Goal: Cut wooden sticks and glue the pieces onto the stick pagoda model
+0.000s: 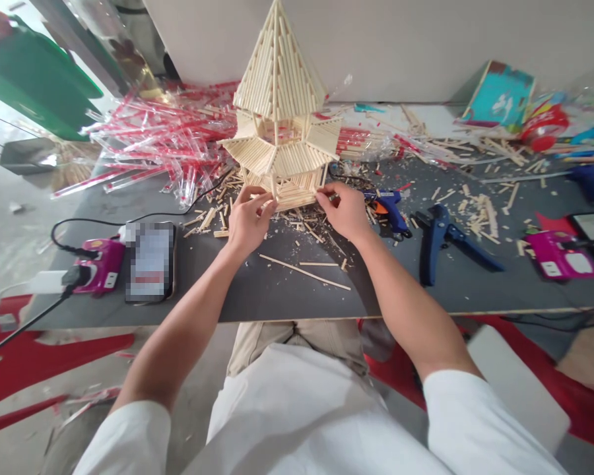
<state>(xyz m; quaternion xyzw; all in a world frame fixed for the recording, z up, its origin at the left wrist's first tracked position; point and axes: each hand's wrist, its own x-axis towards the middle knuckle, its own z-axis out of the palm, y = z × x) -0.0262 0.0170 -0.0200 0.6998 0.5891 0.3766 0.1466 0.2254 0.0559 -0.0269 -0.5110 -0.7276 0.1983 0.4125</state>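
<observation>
A pagoda model (280,79) built of thin wooden sticks stands upright on the dark tabletop, with a pointed roof above a wider lower roof. My left hand (249,219) is at the front left of its base, fingers bent and closed on the edge. At the base's front right corner, my right hand (345,210) pinches the edge between thumb and fingers. My fingers partly hide the base. Just beyond my right hand lies a blue glue gun (390,210), and farther right a blue cutter (440,241) rests with its handles spread.
Red-and-clear plastic wrappers (163,138) pile up at the back left. Stick scraps (485,214) litter the table (297,303). A phone (150,264) lies beside a magenta power adapter (100,265); a second magenta adapter (561,254) is at the right. Cables cross both sides.
</observation>
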